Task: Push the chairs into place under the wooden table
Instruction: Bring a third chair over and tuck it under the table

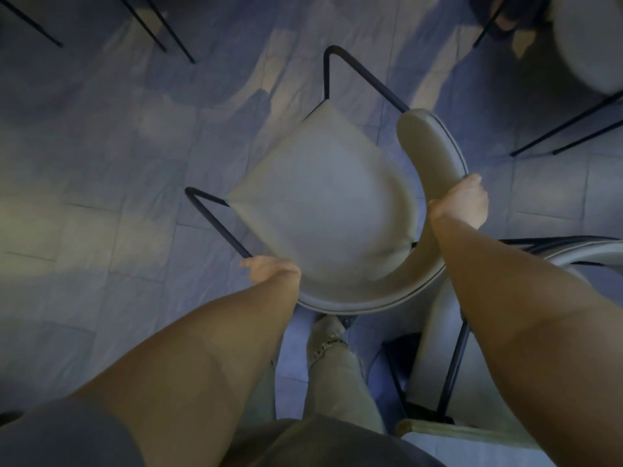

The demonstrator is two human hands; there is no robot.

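A grey padded chair (323, 203) with a curved backrest and thin black metal arms stands on the floor right below me, its seat turned toward the upper left. My left hand (269, 268) grips the left end of the backrest where the black arm meets it. On the right part of the backrest my right hand (462, 200) is closed over the top edge. The picture is blurred. No wooden table shows in this view.
A second grey chair (580, 254) stands close at the right, partly under my right arm. Thin black chair legs (161, 32) reach down at the top left and right (566, 126). A grey tiled floor (101, 163) lies open to the left. My legs stand behind the chair.
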